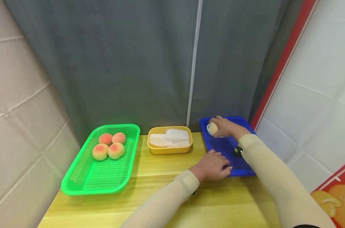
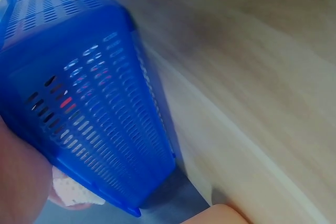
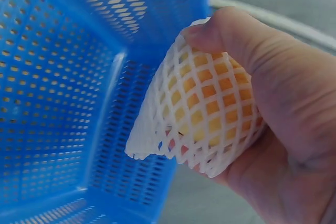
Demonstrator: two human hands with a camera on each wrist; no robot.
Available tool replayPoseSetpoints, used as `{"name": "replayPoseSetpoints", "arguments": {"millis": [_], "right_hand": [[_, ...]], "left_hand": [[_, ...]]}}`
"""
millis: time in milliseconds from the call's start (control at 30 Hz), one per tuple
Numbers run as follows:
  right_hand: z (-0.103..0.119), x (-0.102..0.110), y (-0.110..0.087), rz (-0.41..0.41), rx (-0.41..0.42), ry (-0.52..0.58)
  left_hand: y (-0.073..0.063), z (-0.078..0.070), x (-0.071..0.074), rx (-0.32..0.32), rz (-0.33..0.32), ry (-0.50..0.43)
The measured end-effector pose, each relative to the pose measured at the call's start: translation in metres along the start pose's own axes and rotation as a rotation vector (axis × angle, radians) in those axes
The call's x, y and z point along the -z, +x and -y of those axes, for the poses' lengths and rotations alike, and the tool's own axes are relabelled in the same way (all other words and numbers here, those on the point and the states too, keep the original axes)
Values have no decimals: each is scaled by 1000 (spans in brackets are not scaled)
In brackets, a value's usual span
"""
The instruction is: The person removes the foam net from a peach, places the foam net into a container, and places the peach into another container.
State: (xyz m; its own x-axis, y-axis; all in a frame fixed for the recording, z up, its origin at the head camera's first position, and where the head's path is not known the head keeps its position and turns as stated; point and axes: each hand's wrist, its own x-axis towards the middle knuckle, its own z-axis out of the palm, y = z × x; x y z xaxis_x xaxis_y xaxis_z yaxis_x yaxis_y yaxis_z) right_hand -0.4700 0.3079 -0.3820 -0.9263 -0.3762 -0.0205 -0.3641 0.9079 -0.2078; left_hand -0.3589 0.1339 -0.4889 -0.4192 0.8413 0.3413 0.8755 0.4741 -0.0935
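My right hand (image 1: 224,127) grips a peach (image 3: 210,98) wrapped in a white foam net (image 3: 144,135), over the far left part of the blue basket (image 1: 246,172). Thumb and fingers close around the fruit from one side, and the net's loose end hangs past it. My left hand (image 1: 212,166) rests palm down at the basket's near left corner, its fingers loosely bent over the rim and holding nothing. In the left wrist view, the basket's slotted outer wall (image 2: 100,103) fills the left side.
At the left, several peaches (image 1: 116,150) lie in a green basket (image 1: 75,189). A yellow basket (image 1: 170,151) with several white foam nets (image 1: 178,134) stands in the middle. Behind the wooden table (image 1: 161,172) hangs a grey curtain (image 1: 126,63).
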Motion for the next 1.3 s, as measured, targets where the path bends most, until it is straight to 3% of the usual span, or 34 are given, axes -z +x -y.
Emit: {"name": "replayPoseSetpoints", "arguments": {"millis": [200, 333, 467, 600, 733, 867, 1033, 1300], "right_hand": [[19, 9, -18, -49, 65, -3], [35, 14, -31, -80, 110, -10], [46, 17, -41, -108, 168, 2], [54, 17, -47, -120, 203, 29], [61, 13, -52, -116, 232, 59], [72, 7, -56, -111, 259, 63], [92, 0, -60, -94, 270, 68], [128, -15, -62, -72, 317, 30]], "left_hand": [[-1, 4, 9, 18, 2, -141], [-4, 6, 22, 27, -60, -210], [-18, 11, 41, 8, -119, -267], [-39, 22, 56, -2, -112, -314], [-66, 38, 67, 46, -75, -318], [-98, 58, 78, 130, -48, -347], [-135, 84, 89, 240, -74, -422], [-183, 107, 104, 451, -102, -494]]}}
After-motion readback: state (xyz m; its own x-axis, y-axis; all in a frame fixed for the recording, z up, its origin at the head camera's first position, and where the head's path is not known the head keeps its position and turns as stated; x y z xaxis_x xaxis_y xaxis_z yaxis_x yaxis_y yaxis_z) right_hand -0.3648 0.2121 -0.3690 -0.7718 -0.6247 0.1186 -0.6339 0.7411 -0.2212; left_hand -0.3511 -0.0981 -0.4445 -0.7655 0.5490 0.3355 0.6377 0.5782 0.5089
